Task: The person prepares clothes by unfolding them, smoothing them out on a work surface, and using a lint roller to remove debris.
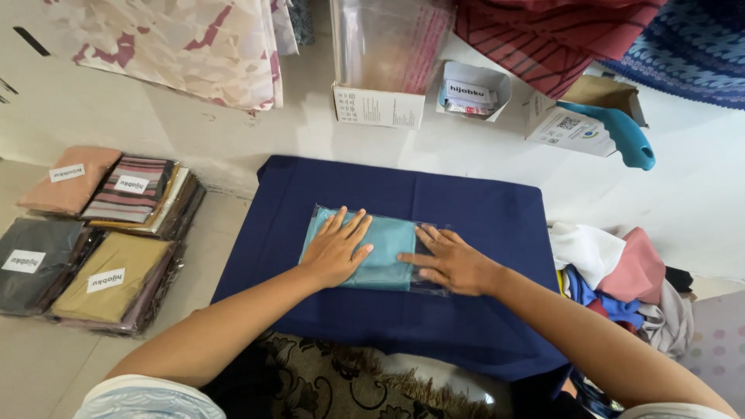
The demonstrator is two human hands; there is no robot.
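The left hand (335, 250) lies flat, palm down, fingers spread, on a folded teal cloth (386, 252) enclosed in a clear plastic bag (429, 283). The right hand (450, 261) also lies flat and open, fingers extended toward the left, pressing on the right end of the bag where the cloth ends. Neither hand grips anything; both press from above.

The bagged cloth lies at the centre of a dark blue cloth (473, 209) spread over the floor (93, 109).

To the left, on the floor, lie stacks of bagged folded fabrics (101, 225) in pink, striped, grey and olive, each with a white label. To the right lies a loose pile of garments (628, 283) in white, pink, blue and grey. Beyond the blue cloth stands an open white box of clear bags (380, 105), with a small white carton (473, 89) beside it. Farther right, a teal handheld device (621, 132) rests on a cardboard box (570, 124).
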